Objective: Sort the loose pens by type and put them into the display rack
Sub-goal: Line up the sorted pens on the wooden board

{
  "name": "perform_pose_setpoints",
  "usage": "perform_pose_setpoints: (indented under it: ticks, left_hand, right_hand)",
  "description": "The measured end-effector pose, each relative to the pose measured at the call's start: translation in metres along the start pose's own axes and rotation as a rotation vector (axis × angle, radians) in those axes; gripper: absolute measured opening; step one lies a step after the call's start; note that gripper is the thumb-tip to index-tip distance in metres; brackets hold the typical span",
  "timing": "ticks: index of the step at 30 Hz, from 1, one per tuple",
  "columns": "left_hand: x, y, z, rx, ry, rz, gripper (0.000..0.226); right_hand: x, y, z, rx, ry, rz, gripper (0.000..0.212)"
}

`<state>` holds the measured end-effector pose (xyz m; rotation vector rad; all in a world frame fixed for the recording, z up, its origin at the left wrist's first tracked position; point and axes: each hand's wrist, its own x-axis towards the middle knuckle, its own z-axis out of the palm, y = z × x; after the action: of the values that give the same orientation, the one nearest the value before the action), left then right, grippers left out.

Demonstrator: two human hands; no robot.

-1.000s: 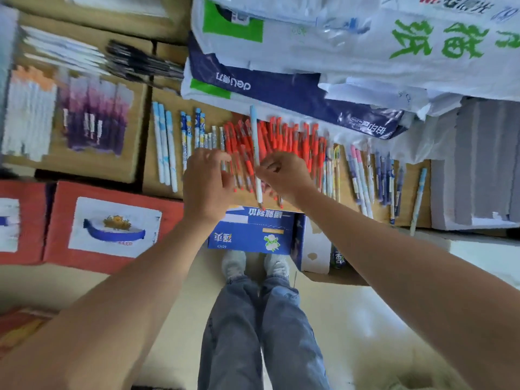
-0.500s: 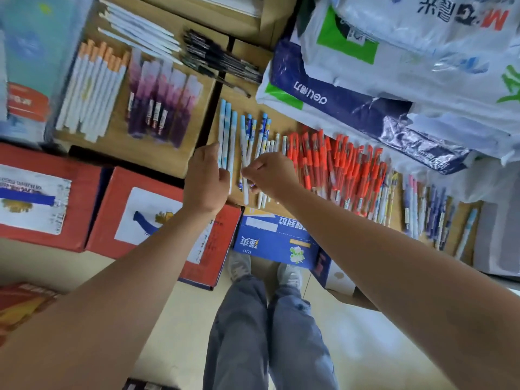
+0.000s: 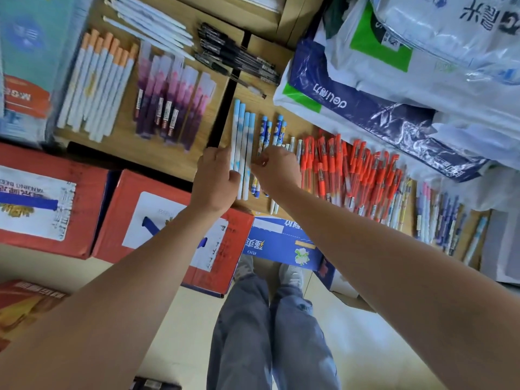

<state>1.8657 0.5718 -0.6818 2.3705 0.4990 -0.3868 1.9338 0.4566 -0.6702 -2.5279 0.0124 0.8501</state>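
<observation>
Four light-blue pens (image 3: 244, 136) lie side by side on the wooden desk (image 3: 157, 156), near its front edge. The left grip (image 3: 216, 178) touches the leftmost pen, fingers curled. The right grip (image 3: 277, 170) hangs just right of them, over the blue patterned pens (image 3: 274, 130), fingers curled under. Whether either grip clamps a pen cannot be told.

To the right, orange-red pens (image 3: 337, 170) lie in a dense row, then mixed pens (image 3: 441, 215). Printed plastic bags (image 3: 365, 108) overlap the desk behind them. To the left lie purple pens (image 3: 168, 105), orange-capped white pens (image 3: 95, 83) and black pens (image 3: 239, 57).

Below the desk edge, red cartons (image 3: 56, 201) and a blue carton (image 3: 278, 240) stand on the pale floor (image 3: 168, 319).
</observation>
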Motion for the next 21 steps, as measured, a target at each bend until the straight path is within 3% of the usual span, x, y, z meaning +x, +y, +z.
perform_pose_setpoints:
  ticks: [4, 8, 15, 21]
  left_hand:
    - [0.000, 0.005, 0.000, -0.008, 0.005, -0.015, 0.046]
    - [0.002, 0.007, 0.001, -0.016, 0.002, -0.007, 0.049]
    - [0.001, 0.013, 0.002, -0.018, 0.008, 0.015, 0.051]
    - [0.001, 0.014, 0.002, -0.044, 0.029, -0.003, 0.053]
  right_hand:
    - [-0.001, 0.007, 0.001, -0.043, 0.042, -0.109, 0.006]
    - [0.000, 0.013, -0.001, -0.217, 0.029, -0.218, 0.023]
    - [0.000, 0.020, -0.003, -0.222, 0.025, -0.227, 0.024]
    - [0.000, 0.025, -0.005, -0.162, 0.045, -0.264, 0.014]
